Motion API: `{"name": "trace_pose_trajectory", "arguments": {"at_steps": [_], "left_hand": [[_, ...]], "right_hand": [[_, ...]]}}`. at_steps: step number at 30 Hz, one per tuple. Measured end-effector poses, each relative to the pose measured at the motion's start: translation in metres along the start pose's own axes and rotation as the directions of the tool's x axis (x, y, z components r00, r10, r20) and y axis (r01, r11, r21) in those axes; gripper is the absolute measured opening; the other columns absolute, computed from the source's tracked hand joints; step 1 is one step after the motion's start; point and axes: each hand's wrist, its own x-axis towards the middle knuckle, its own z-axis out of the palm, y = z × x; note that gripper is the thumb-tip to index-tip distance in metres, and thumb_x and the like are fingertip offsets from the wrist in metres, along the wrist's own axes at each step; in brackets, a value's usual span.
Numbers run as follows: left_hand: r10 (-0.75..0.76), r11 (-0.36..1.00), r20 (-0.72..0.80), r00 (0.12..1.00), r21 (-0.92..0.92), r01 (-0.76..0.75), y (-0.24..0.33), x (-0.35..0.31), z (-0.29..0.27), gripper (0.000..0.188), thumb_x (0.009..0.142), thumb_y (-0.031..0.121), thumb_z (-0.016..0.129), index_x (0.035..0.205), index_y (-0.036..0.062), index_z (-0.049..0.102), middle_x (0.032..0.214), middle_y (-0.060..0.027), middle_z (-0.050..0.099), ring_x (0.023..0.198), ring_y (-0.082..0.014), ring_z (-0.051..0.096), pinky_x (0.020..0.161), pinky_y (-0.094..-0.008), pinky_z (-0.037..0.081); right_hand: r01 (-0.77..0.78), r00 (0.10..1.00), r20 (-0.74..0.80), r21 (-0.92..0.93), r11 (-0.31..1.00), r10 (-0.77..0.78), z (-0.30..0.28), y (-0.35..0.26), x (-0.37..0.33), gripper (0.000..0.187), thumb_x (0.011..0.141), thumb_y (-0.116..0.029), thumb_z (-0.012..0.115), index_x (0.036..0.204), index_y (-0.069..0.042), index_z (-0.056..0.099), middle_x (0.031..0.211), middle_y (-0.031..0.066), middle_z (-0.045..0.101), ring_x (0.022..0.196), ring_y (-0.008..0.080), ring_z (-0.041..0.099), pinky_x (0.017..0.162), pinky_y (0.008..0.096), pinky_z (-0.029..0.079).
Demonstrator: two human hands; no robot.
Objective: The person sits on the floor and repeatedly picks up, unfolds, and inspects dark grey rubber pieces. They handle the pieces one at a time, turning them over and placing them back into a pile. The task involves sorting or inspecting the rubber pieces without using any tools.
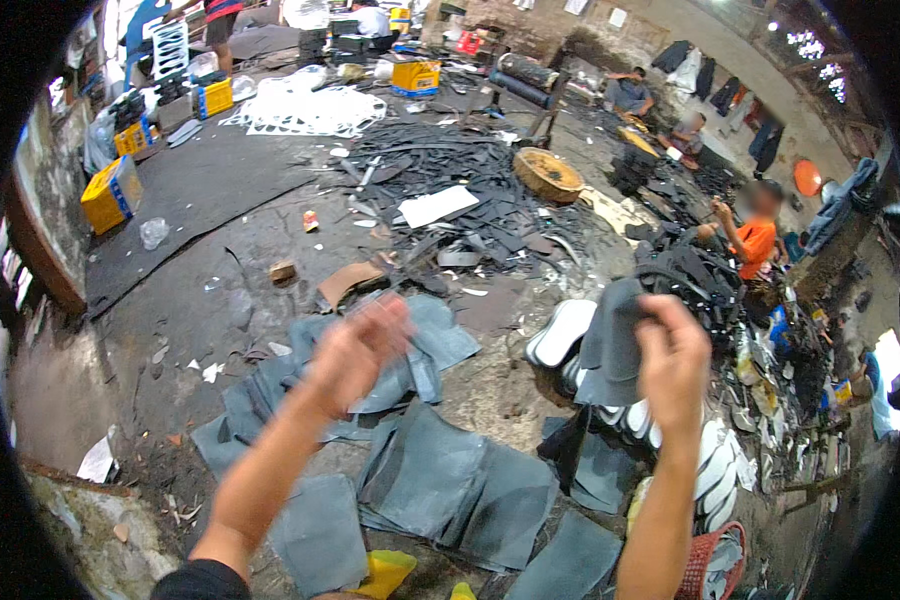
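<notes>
My right hand (670, 365) is raised at the right, its fingers closed on the edge of a dark grey shoe-sole piece (613, 335) with a rounded top. Behind and below this piece are white soles (558, 335) in stacks. My left hand (368, 335) hovers, smeared by motion, above blue-grey sheets; its fingers look apart and I see nothing in them. More blue-grey rubbery sheets (435, 475) lie in overlapping piles below my hands. A single sheet (318, 535) lies under my left forearm, partly hidden by it.
A large heap of dark scraps (430, 190) covers the floor ahead, beside a round wooden block (548, 176). A person in orange (757, 243) sits at the right near black pieces. A red basket (715, 565) stands by my right forearm. Yellow-blue boxes (112, 193) stand at the left.
</notes>
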Motion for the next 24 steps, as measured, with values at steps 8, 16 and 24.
{"name": "trace_pose_trajectory", "arguments": {"at_steps": [8,16,24], "left_hand": [[-0.221,0.754,0.117,0.968,-0.609,0.246,-0.078,-0.072,0.040,0.080,0.098,0.067,0.052,0.154,0.0099,0.045,0.158,-0.0148,0.044,0.140,-0.0341,0.045,0.117,-0.0540,0.035],[-0.193,0.844,-0.097,0.977,-0.523,0.115,-0.088,-0.112,-0.016,0.079,0.097,0.067,0.053,0.153,0.0108,0.046,0.158,-0.0149,0.043,0.141,-0.0345,0.044,0.117,-0.0554,0.033],[-0.150,0.889,-0.191,0.970,-0.455,0.048,-0.081,-0.133,-0.031,0.078,0.097,0.066,0.054,0.153,0.0117,0.046,0.159,-0.0150,0.042,0.142,-0.0349,0.043,0.117,-0.0569,0.032]], "right_hand": [[0.377,0.872,0.365,-0.075,0.923,-0.327,0.127,-0.139,-0.161,0.042,0.080,-0.029,0.073,0.119,-0.012,0.072,0.111,0.0072,0.069,0.085,0.0207,0.066,0.066,0.0325,0.049],[-0.606,0.753,0.215,0.595,0.528,0.622,0.136,-0.099,-0.223,0.041,0.105,-0.034,0.054,0.116,0.003,0.067,0.089,0.0158,0.073,0.071,0.0217,0.070,0.069,0.0314,0.056],[-0.113,0.286,0.715,0.686,-0.719,0.637,0.212,-0.013,-0.180,0.053,0.101,-0.059,0.052,0.119,-0.011,0.065,0.114,0.0036,0.073,0.104,0.0233,0.068,0.086,0.0461,0.052]]}}
